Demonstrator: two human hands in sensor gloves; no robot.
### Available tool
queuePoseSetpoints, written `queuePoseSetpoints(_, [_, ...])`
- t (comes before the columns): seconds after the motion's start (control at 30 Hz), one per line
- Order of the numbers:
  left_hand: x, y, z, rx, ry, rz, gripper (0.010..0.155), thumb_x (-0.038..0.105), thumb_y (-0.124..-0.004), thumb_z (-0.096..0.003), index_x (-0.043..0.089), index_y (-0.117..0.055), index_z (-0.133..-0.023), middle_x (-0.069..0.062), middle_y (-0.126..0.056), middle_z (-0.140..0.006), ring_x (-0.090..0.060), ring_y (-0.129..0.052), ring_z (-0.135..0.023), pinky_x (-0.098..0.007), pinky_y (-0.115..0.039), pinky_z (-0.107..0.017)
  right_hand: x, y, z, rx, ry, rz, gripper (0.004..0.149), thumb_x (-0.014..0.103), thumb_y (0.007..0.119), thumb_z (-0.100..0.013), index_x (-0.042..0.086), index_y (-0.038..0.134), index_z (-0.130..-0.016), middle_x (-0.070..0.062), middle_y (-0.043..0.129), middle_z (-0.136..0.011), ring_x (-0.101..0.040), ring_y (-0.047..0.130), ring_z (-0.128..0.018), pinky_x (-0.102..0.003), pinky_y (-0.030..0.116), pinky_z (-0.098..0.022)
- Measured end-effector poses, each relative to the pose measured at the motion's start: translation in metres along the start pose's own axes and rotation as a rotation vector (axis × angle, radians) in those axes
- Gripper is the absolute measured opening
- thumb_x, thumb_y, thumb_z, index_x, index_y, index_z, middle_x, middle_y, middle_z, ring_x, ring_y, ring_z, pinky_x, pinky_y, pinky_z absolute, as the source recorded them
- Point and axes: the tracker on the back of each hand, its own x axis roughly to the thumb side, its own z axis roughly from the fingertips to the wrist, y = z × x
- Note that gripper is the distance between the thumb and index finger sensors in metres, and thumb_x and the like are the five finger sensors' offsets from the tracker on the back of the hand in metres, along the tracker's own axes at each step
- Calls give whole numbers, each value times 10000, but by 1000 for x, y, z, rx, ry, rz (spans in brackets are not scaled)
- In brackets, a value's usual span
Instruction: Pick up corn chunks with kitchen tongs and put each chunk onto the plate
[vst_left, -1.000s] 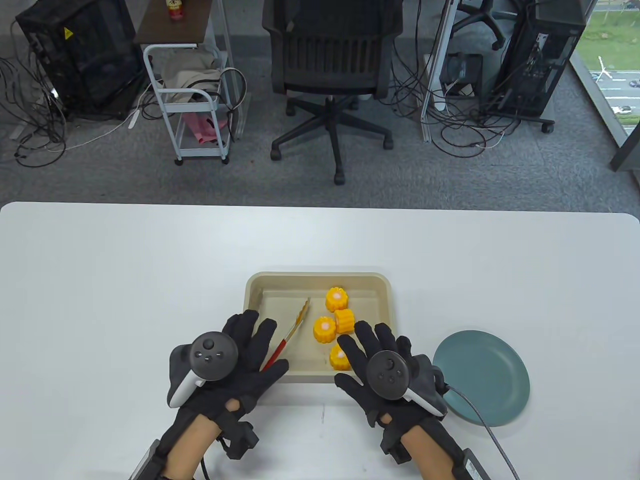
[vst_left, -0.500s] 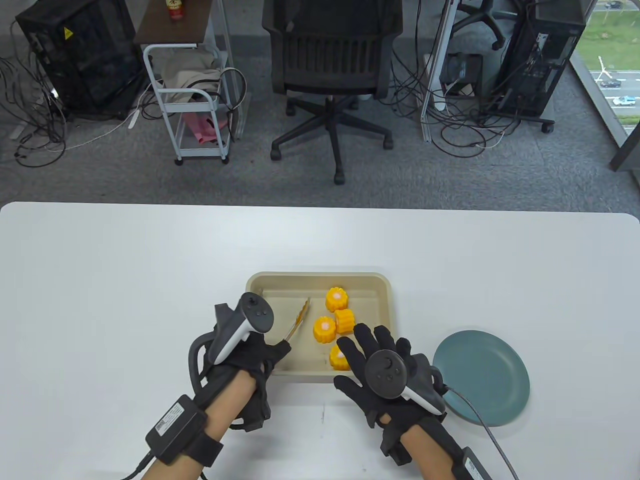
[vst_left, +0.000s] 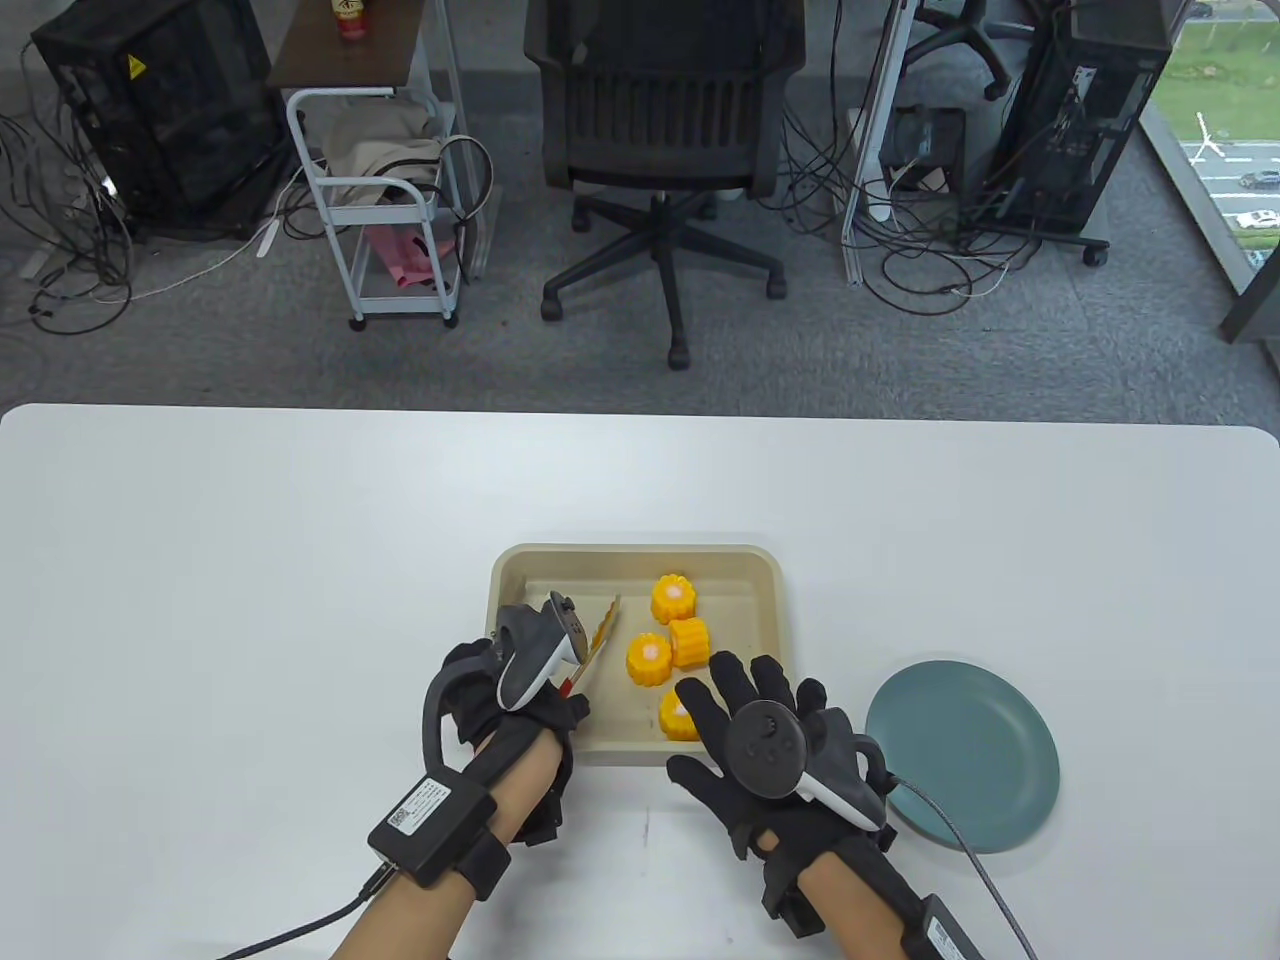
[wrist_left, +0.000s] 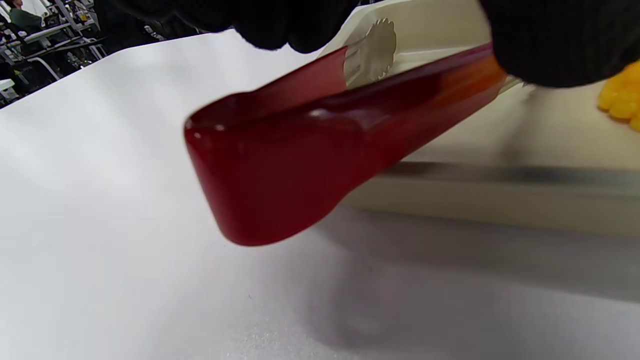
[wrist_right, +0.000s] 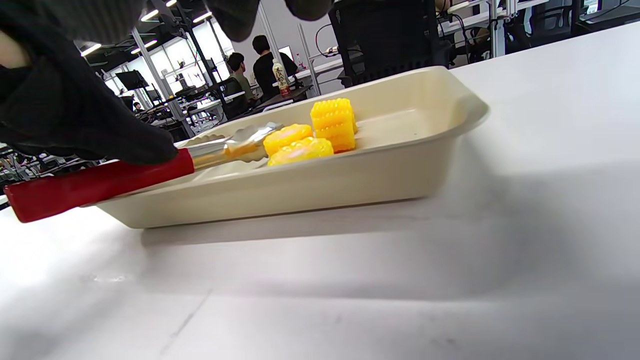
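Note:
Several yellow corn chunks (vst_left: 648, 660) lie in a beige tray (vst_left: 520, 570); one (vst_left: 678, 718) is partly hidden under my right hand. The tongs (vst_left: 603, 628) rest in the tray with their metal tips (wrist_right: 240, 142) beside the corn. Their red handle (wrist_left: 300, 150) sticks out over the tray's near rim. My left hand (vst_left: 540, 705) is turned on its edge, and its fingers (wrist_left: 550, 40) are curled round that handle. My right hand (vst_left: 720, 700) lies flat with spread fingers at the tray's near edge. The teal plate (vst_left: 962, 755) sits bare to the right.
The white table (vst_left: 250, 600) stretches wide to the left and beyond the tray. A cable (vst_left: 985, 870) runs from my right wrist past the plate's near edge. An office chair (vst_left: 660, 150) and a cart (vst_left: 380, 200) stand on the floor behind the table.
My left hand has rolled from flat, palm down, onto its edge, slid toward the tray and closed round the tongs' red handle. The tongs' tips and my right hand have barely moved.

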Motion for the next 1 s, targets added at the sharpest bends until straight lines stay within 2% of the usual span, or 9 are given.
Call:
queuePoseSetpoints(0.4, [9, -14, -12, 26, 82, -98, 1002, 749, -656, -363, 81, -392, -1062, -201, -490, -981, -444, -555, -791, -606, -556, -578, 1, -1, 2, 8, 10, 11, 732, 687, 595, -468, 419, 369, -1110, 21, 219, -1283, -351, 142, -1143, -668, 171, -729])
queuePoseSetpoints(0.57, [3, -14, -14, 15, 82, -25, 966, 743, -657, -384, 91, -389, -1045, -184, -486, -977, -435, -559, -795, -602, -565, -583, 4, -3, 4, -13, 6, 16, 729, 686, 596, -468, 416, 378, -1110, 17, 231, -1283, -354, 151, -1143, -672, 173, -727])
queuePoseSetpoints(0.77, [-6, -14, -16, 36, 51, 52, 939, 733, -649, -398, 92, -386, -1031, -178, -482, -969, -434, -554, -798, -611, -565, -585, 2, -1, 3, 27, 19, -7, 741, 698, 586, -464, 417, 364, -1113, 13, 219, -1284, -363, 137, -1141, -683, 165, -719])
queuePoseSetpoints(1.0, [-33, 10, 1, 57, -79, 290, 924, 724, -661, -396, 99, -406, -1027, -178, -479, -987, -446, -549, -824, -623, -562, -603, -6, -7, 3, 10, 39, -22, 744, 697, 584, -465, 407, 371, -1116, 5, 223, -1284, -369, 137, -1138, -683, 165, -716])
